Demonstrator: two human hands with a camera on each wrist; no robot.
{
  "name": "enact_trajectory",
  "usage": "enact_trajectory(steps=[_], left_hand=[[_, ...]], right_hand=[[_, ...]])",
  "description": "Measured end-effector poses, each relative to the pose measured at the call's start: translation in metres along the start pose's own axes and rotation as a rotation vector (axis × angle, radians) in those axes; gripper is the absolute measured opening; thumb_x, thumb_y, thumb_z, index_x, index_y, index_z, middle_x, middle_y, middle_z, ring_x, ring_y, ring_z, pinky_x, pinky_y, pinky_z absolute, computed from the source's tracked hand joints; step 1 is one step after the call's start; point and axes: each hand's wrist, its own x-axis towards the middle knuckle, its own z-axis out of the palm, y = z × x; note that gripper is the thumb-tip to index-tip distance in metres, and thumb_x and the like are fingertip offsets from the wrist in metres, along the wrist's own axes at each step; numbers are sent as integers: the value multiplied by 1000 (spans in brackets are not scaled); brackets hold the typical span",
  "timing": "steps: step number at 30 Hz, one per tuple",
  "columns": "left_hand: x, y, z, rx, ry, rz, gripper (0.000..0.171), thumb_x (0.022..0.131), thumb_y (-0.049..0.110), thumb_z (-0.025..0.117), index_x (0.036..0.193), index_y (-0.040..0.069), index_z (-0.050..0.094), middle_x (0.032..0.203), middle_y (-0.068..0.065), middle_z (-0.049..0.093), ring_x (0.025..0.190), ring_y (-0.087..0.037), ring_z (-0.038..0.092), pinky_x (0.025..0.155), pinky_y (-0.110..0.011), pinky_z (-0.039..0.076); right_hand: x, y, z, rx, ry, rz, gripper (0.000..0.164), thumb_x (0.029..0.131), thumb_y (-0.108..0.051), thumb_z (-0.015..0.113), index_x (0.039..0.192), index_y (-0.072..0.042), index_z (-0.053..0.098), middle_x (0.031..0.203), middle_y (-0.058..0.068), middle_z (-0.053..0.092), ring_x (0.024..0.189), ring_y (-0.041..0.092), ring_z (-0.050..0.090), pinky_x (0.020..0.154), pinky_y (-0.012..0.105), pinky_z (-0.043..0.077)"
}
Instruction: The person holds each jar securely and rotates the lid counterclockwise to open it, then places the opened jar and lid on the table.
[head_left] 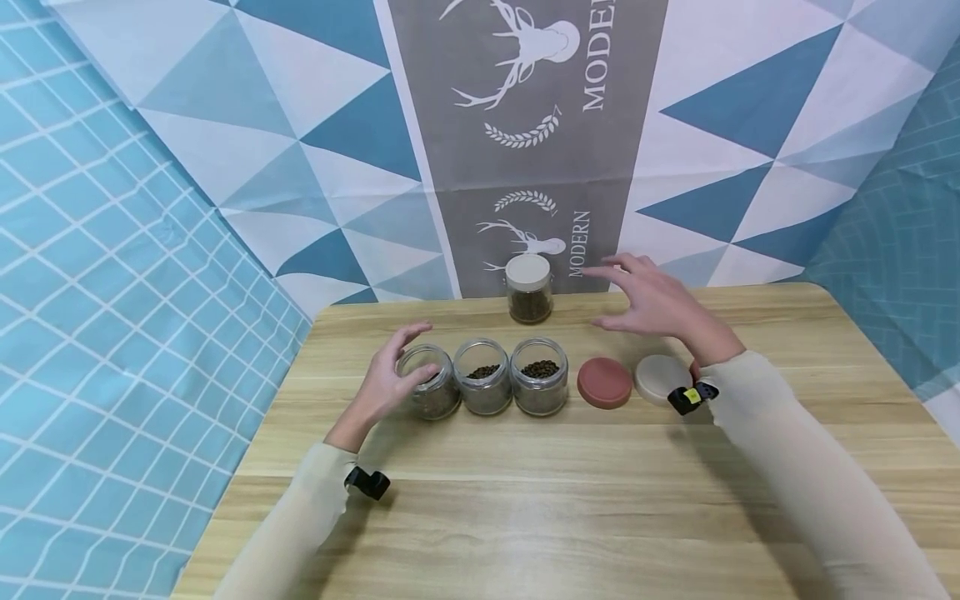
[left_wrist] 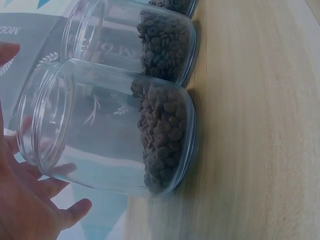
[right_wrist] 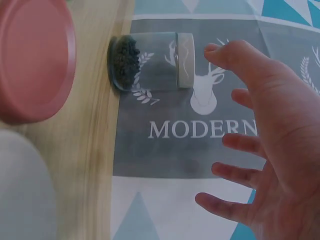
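Observation:
Three lidless glass jars stand in a row on the table, each with small dark brown pieces at the bottom: a left jar (head_left: 438,402), a middle jar (head_left: 487,395) and a right jar (head_left: 542,393). My left hand (head_left: 392,377) is at the left jar's rim, fingers spread and loosely bent beside its mouth. The left wrist view shows those fingers partly behind the glass of this jar (left_wrist: 107,130). Farther back stands a jar with a white lid (head_left: 529,292), dark pieces inside. To its right my right hand (head_left: 648,300) hovers with spread fingers, holding nothing.
Right of the row lie a red lid (head_left: 604,383) and a white lid (head_left: 660,379); another red piece (head_left: 695,371) is mostly hidden by the right wrist. A patterned cloth (head_left: 345,142) with deer prints hangs behind the wooden table (head_left: 510,508).

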Motion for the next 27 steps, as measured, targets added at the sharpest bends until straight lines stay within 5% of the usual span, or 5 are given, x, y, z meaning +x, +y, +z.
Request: enact_trajectory(steps=[10,27], left_hand=[[-3,-1,0,13,0,-5,69,101,24,74,164,9,53,176,-20,49,166,-51,41,131,-84,29],[-4,-6,-5,24,-3,9,66,100,24,75,160,6,56,170,-21,56,165,-51,43,129,-84,32]], right_hand=[[30,-18,6,-43,-49,-26,79,96,-45,82,168,-28,54,177,23,42,145,50,50,83,67,63],[79,-46,18,-128,-136,-88,83,98,-49,81,172,-29,48,184,12,35,157,60,41,105,78,56]])
